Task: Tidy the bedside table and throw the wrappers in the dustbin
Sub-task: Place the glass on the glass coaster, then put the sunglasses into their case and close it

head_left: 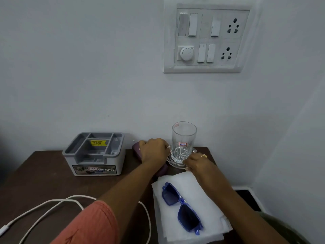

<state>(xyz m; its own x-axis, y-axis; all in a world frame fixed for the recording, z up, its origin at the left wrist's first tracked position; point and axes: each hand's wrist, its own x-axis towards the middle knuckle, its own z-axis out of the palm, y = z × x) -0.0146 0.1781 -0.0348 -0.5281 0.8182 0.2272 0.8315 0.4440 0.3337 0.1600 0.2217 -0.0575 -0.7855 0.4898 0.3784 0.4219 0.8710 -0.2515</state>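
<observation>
An empty clear glass stands upright on a clear coaster or saucer at the back of the dark wooden bedside table. My left hand grips the saucer's left rim. My right hand, with a gold ring, holds its right front rim. A purple case lies partly hidden under my left hand and forearm. Blue sunglasses rest folded on a stack of white tissues at the front right.
A grey compartmented organiser box stands at the back left. A white charging cable loops across the table's front. A switchboard sits on the wall above. The table's right edge drops off near the wall corner.
</observation>
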